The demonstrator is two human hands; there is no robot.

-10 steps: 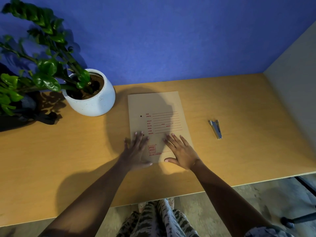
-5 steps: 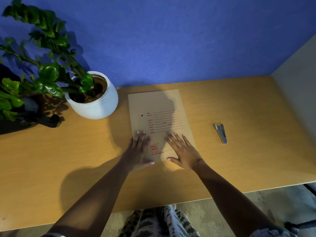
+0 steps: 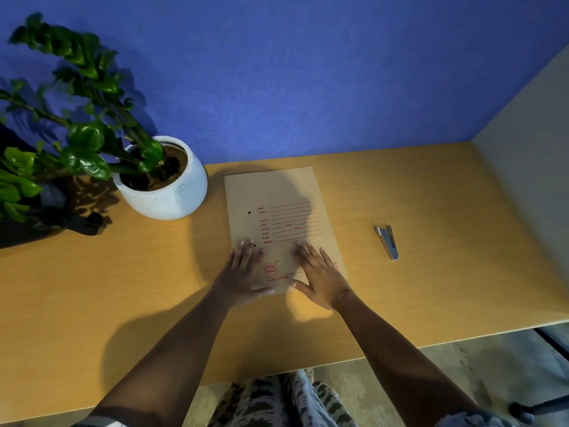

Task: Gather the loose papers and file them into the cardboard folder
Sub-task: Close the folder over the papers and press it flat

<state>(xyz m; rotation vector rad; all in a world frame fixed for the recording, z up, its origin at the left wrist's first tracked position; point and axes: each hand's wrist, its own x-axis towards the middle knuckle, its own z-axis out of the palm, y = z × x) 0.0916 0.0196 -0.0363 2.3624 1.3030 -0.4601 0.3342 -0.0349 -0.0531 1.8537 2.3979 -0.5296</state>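
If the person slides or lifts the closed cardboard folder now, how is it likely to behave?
The cardboard folder lies flat and thin on the smooth desk, so it would probably slide easily. Both the left hand and right hand press it flat; lifted by one edge, it would likely flex somewhat.

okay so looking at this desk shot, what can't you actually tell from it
Head view only:
- Whether papers are inside the cardboard folder: it lies closed.
- Its lower corners: covered by the left hand and right hand.
- Its printed red text: too small to read.
- The dark object at left: hidden by plant leaves and the frame edge.
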